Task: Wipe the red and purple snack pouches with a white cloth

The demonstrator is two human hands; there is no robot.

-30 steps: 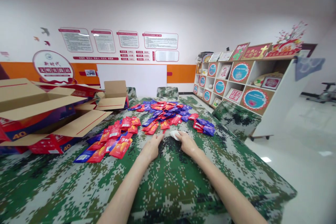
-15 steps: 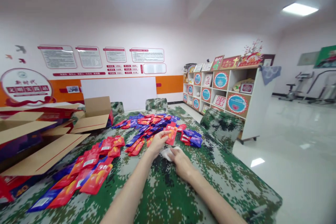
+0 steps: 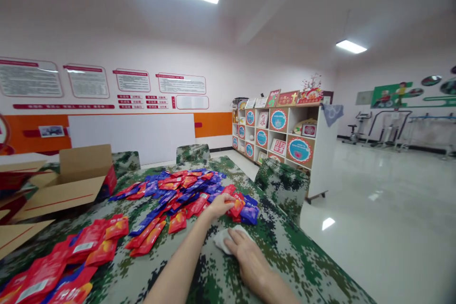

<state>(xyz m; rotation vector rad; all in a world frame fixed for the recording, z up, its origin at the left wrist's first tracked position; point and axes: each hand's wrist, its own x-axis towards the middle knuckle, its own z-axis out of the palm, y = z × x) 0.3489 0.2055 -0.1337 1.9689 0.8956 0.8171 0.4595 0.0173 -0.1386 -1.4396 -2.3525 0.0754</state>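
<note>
My left hand (image 3: pixel 218 206) reaches forward over the camouflage tablecloth (image 3: pixel 285 251) and pinches a red snack packet (image 3: pixel 236 208) at the near edge of a pile of red and purple packets (image 3: pixel 181 190). My right hand (image 3: pixel 245 254) lies flat, fingers out, on a small white cloth (image 3: pixel 223 240) on the table. Further red packets (image 3: pixel 74 256) lie spread at the lower left.
Open cardboard boxes (image 3: pixel 71 180) stand at the table's left. Chairs with camouflage covers (image 3: pixel 283 185) sit at the far end and right side. A shelf unit (image 3: pixel 285 137) with framed pictures stands to the right, on shiny white floor (image 3: pixel 392 209). Exercise machines (image 3: pixel 388 128) stand at far right.
The view has tilted up and turned right. My left hand moved forward to the packet pile and took hold of a red packet. My right hand stayed on the white cloth.
</note>
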